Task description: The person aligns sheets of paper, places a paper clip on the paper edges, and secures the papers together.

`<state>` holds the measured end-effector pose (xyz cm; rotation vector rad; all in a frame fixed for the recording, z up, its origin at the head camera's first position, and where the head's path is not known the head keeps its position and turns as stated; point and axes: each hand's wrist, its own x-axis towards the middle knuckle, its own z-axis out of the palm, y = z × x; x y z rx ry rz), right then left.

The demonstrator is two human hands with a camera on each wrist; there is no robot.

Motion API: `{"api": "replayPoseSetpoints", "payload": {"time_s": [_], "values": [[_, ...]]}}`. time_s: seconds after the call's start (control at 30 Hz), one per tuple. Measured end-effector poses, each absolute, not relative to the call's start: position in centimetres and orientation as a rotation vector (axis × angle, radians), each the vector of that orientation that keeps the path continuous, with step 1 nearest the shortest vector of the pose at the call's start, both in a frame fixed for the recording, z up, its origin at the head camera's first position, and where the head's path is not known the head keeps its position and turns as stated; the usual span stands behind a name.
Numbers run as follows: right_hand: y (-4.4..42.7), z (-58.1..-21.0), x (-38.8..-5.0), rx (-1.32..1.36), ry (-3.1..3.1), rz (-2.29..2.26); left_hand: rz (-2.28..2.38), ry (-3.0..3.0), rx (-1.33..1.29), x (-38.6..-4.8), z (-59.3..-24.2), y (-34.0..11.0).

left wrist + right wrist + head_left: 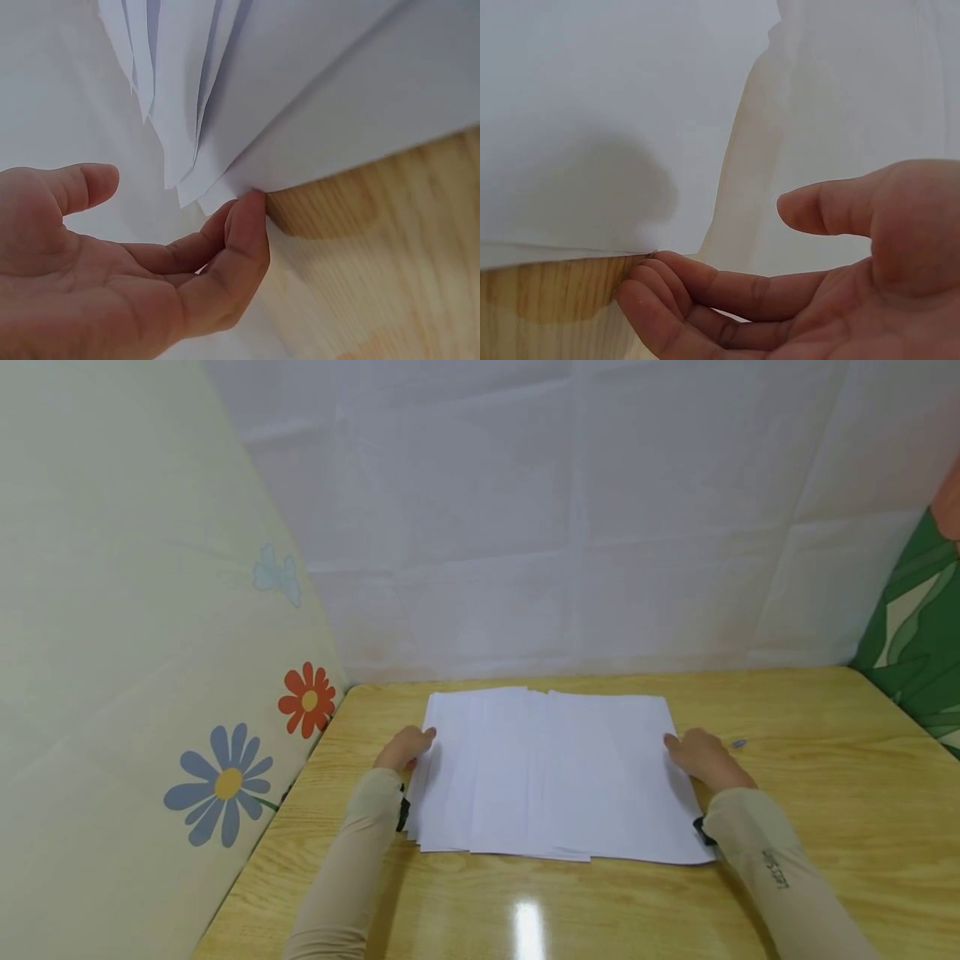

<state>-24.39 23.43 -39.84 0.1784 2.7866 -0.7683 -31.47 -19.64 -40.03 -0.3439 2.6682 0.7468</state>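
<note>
Many white sheets of paper (495,768) lie fanned out and overlapping on the wooden table. At the left edge of the sheets is my left hand (406,747). In the left wrist view its bent fingertips (251,214) touch the paper edge, while the thumb stands apart from the fingers. My right hand (707,758) is at the opposite edge. The right wrist view shows its fingertips (656,281) against the border of the paper (592,172), with the thumb raised away from them. Several layered edges of the sheets (202,97) spread out beside the left hand.
The wooden table (825,760) extends on both sides of the paper. A small, shiny, unclear item (739,743) lies to the right of my right hand. A white cloth wall (570,527) rises behind the table, and a flowered panel (135,652) borders it at the left.
</note>
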Motion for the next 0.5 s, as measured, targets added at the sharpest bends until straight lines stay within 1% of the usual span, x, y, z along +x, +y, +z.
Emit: {"api": "replayPoseSetpoints", "payload": {"time_s": [0.27, 0.5], "values": [[23.20, -39.76, -24.65, 0.149, 2.797, -0.734, 0.775, 2.668, -0.307, -31.12, -39.94, -19.24], [23.03, -39.79, -24.69, 0.108, 2.806, -0.739, 0.747, 2.664, -0.303, -31.52, -40.09, -18.91]]}}
